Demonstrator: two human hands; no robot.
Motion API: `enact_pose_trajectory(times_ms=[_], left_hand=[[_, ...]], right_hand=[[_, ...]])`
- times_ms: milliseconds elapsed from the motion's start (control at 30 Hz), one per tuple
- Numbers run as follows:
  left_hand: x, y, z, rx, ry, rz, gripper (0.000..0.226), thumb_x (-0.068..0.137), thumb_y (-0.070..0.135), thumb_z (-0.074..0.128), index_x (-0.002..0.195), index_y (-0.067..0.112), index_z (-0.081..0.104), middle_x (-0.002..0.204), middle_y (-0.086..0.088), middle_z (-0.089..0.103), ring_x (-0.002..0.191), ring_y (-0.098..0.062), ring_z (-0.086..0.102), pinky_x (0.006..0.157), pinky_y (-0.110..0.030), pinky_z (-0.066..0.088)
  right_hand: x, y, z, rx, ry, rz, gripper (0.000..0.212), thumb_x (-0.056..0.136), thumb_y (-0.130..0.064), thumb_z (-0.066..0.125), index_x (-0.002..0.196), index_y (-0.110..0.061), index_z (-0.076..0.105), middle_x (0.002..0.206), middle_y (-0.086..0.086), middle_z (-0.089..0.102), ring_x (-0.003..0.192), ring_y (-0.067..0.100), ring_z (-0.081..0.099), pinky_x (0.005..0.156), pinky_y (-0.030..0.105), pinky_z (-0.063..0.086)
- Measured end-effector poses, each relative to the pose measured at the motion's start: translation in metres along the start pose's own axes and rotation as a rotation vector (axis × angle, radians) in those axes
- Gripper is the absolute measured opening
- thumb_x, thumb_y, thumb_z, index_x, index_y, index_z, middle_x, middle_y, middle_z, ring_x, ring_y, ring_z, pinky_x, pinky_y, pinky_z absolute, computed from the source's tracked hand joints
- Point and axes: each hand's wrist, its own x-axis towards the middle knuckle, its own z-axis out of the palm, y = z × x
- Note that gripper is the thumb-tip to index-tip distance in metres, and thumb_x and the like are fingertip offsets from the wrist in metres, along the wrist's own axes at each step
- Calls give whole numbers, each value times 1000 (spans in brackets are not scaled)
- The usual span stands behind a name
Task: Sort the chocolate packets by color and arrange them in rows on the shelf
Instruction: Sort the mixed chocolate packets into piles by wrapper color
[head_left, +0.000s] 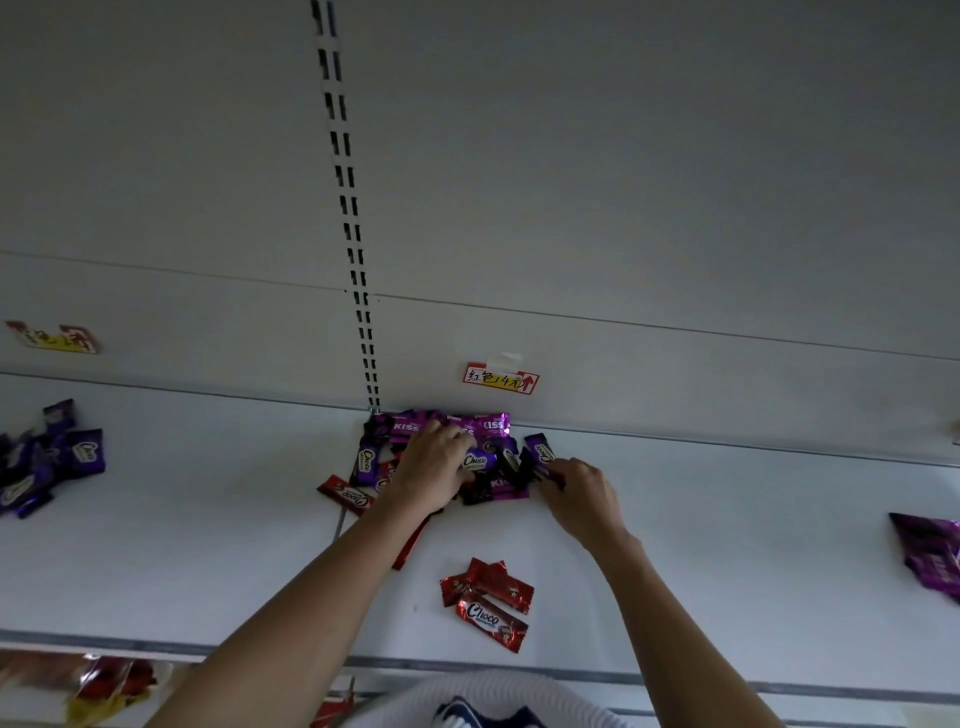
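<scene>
White shelf (208, 545), grey wall (623, 156): left fingers (457, 435) grip the packet pile (501, 489), right fingers (555, 475) pinch a purple packet (539, 448).

My left hand (434, 465) on mixed pile (402, 427) at shelf (208, 519) back, right hand (582, 496) pinching purple packet (539, 449); red packets (488, 592) apart, nearer me.

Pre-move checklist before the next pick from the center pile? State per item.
1. Colours separated in the mixed pile: not ok, red and purple packets lie together.
2. Right hand has a packet: ok, it appears to pinch a purple packet.
3. Left hand holding anything: cannot tell, it rests on the pile.
4. Red packets in front laid in a row: not ok, they overlap.
5. Bare shelf for rows: ok.
</scene>
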Motion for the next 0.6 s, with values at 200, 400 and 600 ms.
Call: enact_pose_trajectory(times_ms=[200,400,600], left_hand=[[-1,-2,-5,-10,-32,-25,55,84,39,61,131,14,49,118,-5,47,112,-20,41,95,-27,34],[-5,-9,-11,-144,-10,-56,38,78,33,70,102,15,48,110,-2,47,101,-15,46,76,-19,30],[-11,-10,-12,-234,86,-92,29,80,30,69,85,16,44,74,0,54,56,-7,42,49,-18,30]], right_hand=[[1,1,7,-38,10,-17,19,86,-29,56,96,-13,61,89,3,56,81,17,51,56,23,33],[8,3,8,49,138,-39,24,85,-21,61,97,-1,66,115,10,56,103,21,45,69,22,35],[20,-5,9,124,72,21,24,81,-20,67,67,-3,59,78,8,52,69,20,46,46,19,26]])
